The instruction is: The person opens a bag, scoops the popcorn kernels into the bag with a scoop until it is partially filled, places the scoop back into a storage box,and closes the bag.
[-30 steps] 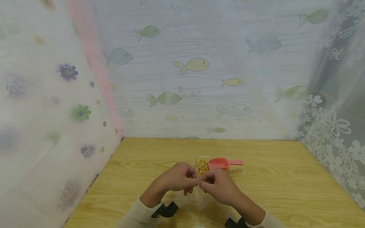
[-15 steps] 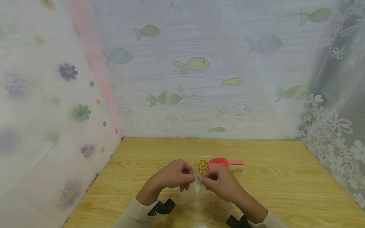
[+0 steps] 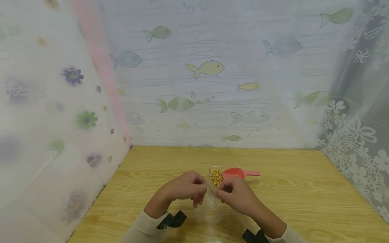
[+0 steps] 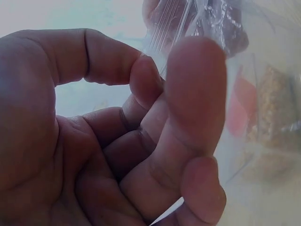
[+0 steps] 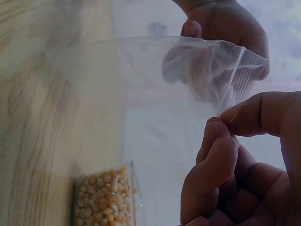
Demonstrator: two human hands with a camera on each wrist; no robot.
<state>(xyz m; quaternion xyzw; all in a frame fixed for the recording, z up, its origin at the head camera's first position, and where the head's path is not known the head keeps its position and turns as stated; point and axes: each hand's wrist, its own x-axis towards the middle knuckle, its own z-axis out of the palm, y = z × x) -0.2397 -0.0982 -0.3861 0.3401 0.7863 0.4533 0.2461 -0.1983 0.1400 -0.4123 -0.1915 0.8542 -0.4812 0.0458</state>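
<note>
A clear zip-seal bag [image 5: 141,66] is stretched between my two hands and hangs down over the table. My left hand [image 3: 186,186] pinches one top corner between thumb and forefinger. The opposite end of the zip strip [image 5: 237,77] is pinched by my right hand [image 3: 238,196]. In the right wrist view the left fingers show through the plastic. Just beyond the hands stands a clear box [image 3: 217,166] of yellow corn kernels [image 3: 216,178]. A pink scoop [image 3: 233,173] lies across the box, its handle pointing right; my right hand overlaps the box's near side.
The wood-grain table [image 3: 297,189] runs back to a fish-patterned curtain [image 3: 200,111]. Flower-patterned sheets hang at the left [image 3: 70,135] and right. A black wrist mount [image 3: 174,221] sits on each forearm.
My hands, almost touching a second ago, have drawn slightly apart, left hand to the left and right hand to the right. More of the bag shows between them. Box and scoop stay put.
</note>
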